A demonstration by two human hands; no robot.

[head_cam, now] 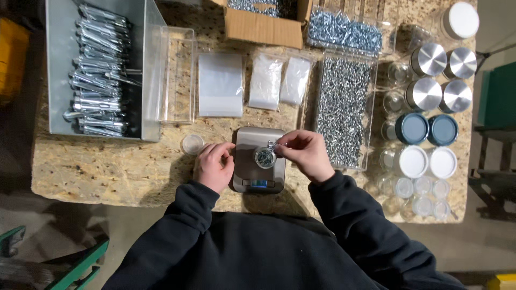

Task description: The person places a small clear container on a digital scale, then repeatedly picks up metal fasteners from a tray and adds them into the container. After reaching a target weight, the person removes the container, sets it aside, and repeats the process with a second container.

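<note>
Right hand (305, 153) pinching screws (271, 144) above cup (265, 157) on scale (258, 159); left hand (214, 164) loosely curled, empty, beside scale; screw tray (344, 110) right.

My right hand (306, 153) has the long clear tray of screws (344, 110) just beside it, so no sideways room there. My left hand (214, 164) has bare tabletop (107, 166) to its left (only a small round lid (192, 144) sits near). Ahead, plastic bags (220, 85) and a grey bin (99, 70) block reach.
</note>
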